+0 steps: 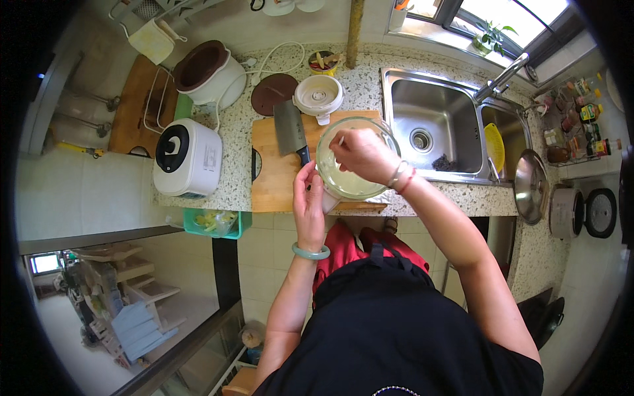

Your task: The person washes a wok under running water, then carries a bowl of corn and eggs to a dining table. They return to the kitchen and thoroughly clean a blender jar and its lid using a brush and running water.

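A clear glass bowl [343,190] stands at the right part of the wooden cutting board [274,188], near the counter's front edge. My left hand [308,206] steadies its lower left side, thumb up and fingers round the edge; a white part shows beneath the bowl there. Over the bowl's mouth is my right hand [364,154], its fingers curled down and closed; whatever they hold is hidden. A cleaver [288,129] lies on the board left of the bowl, its dark handle pointing toward my left hand. Just behind the board sits a white round appliance lid [319,94].
A steel double sink [432,119] with a faucet [505,74] is to the right, a yellow strainer [494,150] in its smaller basin. On the left stand a white rice cooker [189,158] and a pot with brown interior [224,76]. A green bin [212,224] hangs below the counter edge.
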The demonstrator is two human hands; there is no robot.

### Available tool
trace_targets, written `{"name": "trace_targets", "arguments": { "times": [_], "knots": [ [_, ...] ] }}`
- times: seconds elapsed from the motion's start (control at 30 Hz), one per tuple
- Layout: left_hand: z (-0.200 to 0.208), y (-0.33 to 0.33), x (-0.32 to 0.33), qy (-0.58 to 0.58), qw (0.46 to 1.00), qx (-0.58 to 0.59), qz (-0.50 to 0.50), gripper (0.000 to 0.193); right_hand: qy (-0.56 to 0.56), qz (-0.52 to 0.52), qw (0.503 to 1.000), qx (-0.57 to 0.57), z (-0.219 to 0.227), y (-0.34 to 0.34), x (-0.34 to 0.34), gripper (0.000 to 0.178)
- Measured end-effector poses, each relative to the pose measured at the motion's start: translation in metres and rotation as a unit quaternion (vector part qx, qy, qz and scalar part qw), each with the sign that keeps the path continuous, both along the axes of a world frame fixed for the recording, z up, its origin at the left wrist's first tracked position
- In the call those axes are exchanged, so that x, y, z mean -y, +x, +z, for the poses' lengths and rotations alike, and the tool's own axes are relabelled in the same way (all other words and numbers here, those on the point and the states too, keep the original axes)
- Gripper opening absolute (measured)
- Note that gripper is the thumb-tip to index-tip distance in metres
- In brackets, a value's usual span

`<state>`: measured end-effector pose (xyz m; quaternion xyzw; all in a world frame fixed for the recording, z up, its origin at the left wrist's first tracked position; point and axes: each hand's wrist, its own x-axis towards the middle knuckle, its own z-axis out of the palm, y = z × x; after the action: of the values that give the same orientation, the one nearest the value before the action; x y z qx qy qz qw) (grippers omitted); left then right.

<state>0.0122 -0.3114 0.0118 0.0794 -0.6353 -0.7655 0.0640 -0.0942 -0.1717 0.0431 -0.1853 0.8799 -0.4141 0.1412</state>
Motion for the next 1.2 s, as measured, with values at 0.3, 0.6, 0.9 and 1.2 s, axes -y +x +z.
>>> {"name": "trace_targets", "arguments": {
  "times": [0.3,0.6,0.9,1.2],
  "knots": [
    [-0.03,-0.001,0.0,0.0,1.0,0.007,0.008,0.034,0.0,0.037,0.999,-0.008,0.027,0.004,0.002,0.022],
    [-0.032,0.003,0.007,0.012,1.0,-0.014,0.008,0.027,-0.111,0.059,0.987,0.104,0.084,0.013,-0.021,0.023],
    [-0.03,-0.001,0.003,-0.029,1.0,-0.01,-0.003,0.034,-0.006,0.112,0.985,0.131,0.041,-0.001,-0.017,0.025],
    [-0.035,0.0,0.006,-0.023,0.999,0.008,-0.036,0.025,0.013,0.009,0.998,-0.068,-0.011,-0.013,-0.003,0.026]
  ]
}}
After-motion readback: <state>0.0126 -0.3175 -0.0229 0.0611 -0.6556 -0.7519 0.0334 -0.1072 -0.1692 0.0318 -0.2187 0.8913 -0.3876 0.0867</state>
